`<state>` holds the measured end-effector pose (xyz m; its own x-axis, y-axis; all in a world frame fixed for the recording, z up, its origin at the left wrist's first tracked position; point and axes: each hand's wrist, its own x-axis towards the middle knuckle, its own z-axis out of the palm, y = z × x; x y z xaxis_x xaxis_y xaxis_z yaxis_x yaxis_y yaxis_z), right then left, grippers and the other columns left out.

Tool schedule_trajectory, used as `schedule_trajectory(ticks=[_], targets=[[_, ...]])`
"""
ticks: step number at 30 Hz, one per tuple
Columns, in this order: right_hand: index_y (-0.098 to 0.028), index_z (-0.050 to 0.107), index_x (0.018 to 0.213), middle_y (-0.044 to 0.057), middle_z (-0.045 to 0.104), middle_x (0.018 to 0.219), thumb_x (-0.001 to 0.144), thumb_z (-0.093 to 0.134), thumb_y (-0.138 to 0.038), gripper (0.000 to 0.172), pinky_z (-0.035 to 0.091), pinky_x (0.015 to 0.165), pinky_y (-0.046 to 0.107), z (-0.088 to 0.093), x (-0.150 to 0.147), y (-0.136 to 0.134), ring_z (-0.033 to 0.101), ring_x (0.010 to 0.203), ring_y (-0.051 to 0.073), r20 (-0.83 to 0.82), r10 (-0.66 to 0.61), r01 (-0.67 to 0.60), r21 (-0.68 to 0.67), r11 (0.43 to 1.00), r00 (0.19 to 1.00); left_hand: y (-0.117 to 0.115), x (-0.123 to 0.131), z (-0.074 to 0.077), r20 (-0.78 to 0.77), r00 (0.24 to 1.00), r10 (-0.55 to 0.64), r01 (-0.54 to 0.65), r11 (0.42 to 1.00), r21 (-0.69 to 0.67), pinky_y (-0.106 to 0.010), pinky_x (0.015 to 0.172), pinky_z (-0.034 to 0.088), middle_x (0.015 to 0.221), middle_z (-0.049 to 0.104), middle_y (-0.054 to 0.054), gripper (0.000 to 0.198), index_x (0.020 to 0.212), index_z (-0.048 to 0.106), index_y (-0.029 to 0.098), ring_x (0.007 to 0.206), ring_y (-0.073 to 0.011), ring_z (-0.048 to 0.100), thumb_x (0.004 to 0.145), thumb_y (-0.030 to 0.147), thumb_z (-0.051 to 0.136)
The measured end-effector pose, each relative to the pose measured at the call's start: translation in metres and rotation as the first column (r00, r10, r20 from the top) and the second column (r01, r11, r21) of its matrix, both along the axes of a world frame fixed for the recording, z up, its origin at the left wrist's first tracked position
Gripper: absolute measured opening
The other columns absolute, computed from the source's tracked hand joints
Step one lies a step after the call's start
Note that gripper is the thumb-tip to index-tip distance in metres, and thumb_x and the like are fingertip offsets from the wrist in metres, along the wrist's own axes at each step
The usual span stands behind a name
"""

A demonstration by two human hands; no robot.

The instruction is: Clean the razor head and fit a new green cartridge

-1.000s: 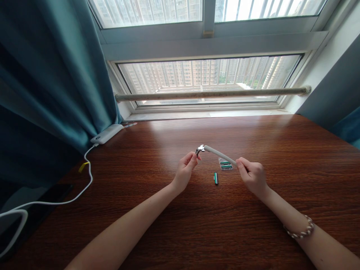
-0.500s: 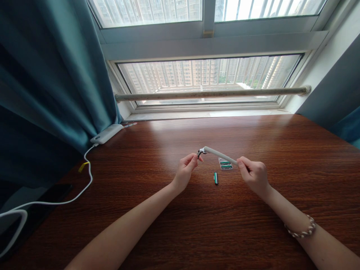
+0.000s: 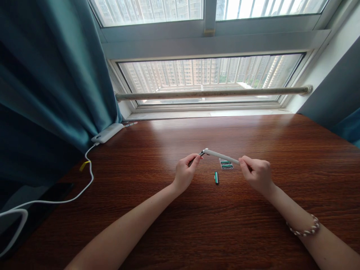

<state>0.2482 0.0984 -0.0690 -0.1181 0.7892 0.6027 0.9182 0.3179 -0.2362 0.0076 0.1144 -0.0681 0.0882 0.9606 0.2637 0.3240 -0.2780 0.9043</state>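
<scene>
My left hand (image 3: 185, 171) is closed on a dark and silver razor handle (image 3: 200, 154), its metal end pointing up and right. My right hand (image 3: 257, 173) grips one end of a slim whitish stick (image 3: 222, 155), which slopes up to the left. The stick's far end meets the metal end of the razor handle, or nearly so; contact is too small to tell. Below the stick, a green and black razor cartridge (image 3: 216, 177) lies loose on the table. Behind it, a clear case (image 3: 226, 164) holds more such cartridges, partly covered by the stick.
The brown wooden table (image 3: 168, 232) runs up to a window with a horizontal rail (image 3: 210, 93). At the left, a white power bank (image 3: 107, 133) with a white cable (image 3: 90, 176) lies beside a blue curtain (image 3: 64, 75). A dark flat object (image 3: 53, 193) lies near the left edge.
The razor handle has been turned in my left hand, so its metal end shows differently and more of the shaft is visible. The stick's far end has dipped slightly; my right hand shifted slightly right.
</scene>
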Motion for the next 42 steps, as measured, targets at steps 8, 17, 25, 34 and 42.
schedule_trajectory(ticks=[8, 17, 25, 34, 42], targets=[[-0.017, 0.048, 0.053, -0.001, 0.047, 0.042, 0.086, 0.039, -0.033, 0.038, 0.019, 0.047, 0.025, -0.0004, -0.0045, -0.0022, 0.043, 0.04, 0.01, 0.132, -0.067, 0.054, 0.1, 0.993, 0.989, -0.0005, 0.0025, 0.0017, -0.097, 0.992, 0.077, -0.072, 0.996, 0.049, -0.021, 0.053, 0.03, 0.064, 0.056, 0.001, 0.033, 0.087, 0.066, 0.018, 0.058, -0.0112, 0.044, 0.081, 0.043, 0.046], [-0.017, 0.051, 0.058, -0.002, 0.048, 0.046, 0.089, 0.038, -0.03, 0.036, 0.02, 0.047, 0.024, -0.002, -0.0066, -0.0042, 0.044, 0.042, 0.009, 0.159, 0.06, -0.077, 0.101, 0.992, 0.985, 0.0017, 0.0039, -0.0027, -0.054, 0.994, 0.093, -0.092, 0.996, 0.013, -0.021, 0.055, 0.035, 0.072, 0.062, 0.0, 0.032, 0.093, 0.066, 0.019, 0.064, -0.0123, 0.051, 0.078, 0.042, 0.05], [-0.016, 0.053, 0.06, -0.001, 0.049, 0.048, 0.089, 0.038, -0.029, 0.036, 0.021, 0.047, 0.024, -0.0029, -0.0053, -0.0022, 0.045, 0.043, 0.009, 0.183, 0.088, -0.11, 0.117, 0.987, 0.979, 0.0042, 0.0042, -0.0066, -0.012, 0.996, 0.09, -0.09, 0.995, 0.033, -0.022, 0.06, 0.037, 0.074, 0.063, -0.001, 0.03, 0.091, 0.066, 0.018, 0.068, -0.013, 0.053, 0.077, 0.041, 0.052], [-0.016, 0.054, 0.061, -0.002, 0.048, 0.047, 0.089, 0.039, -0.028, 0.034, 0.021, 0.047, 0.024, -0.0042, -0.0037, -0.0011, 0.044, 0.042, 0.009, 0.16, 0.079, -0.1, 0.123, 0.987, 0.984, 0.0034, 0.0037, -0.0058, -0.021, 0.995, 0.1, -0.098, 0.994, 0.057, -0.023, 0.065, 0.038, 0.08, 0.063, -0.002, 0.029, 0.093, 0.064, 0.019, 0.072, -0.0135, 0.053, 0.078, 0.04, 0.051], [-0.016, 0.054, 0.061, -0.001, 0.049, 0.047, 0.089, 0.038, -0.028, 0.034, 0.021, 0.047, 0.024, -0.0064, -0.0029, -0.0013, 0.045, 0.042, 0.009, 0.152, 0.072, -0.092, 0.128, 0.988, 0.986, 0.0021, 0.0043, -0.0046, -0.038, 0.992, 0.117, -0.115, 0.993, 0.031, -0.021, 0.056, 0.033, 0.067, 0.057, 0.001, 0.03, 0.085, 0.064, 0.018, 0.062, -0.0109, 0.047, 0.078, 0.044, 0.049]])
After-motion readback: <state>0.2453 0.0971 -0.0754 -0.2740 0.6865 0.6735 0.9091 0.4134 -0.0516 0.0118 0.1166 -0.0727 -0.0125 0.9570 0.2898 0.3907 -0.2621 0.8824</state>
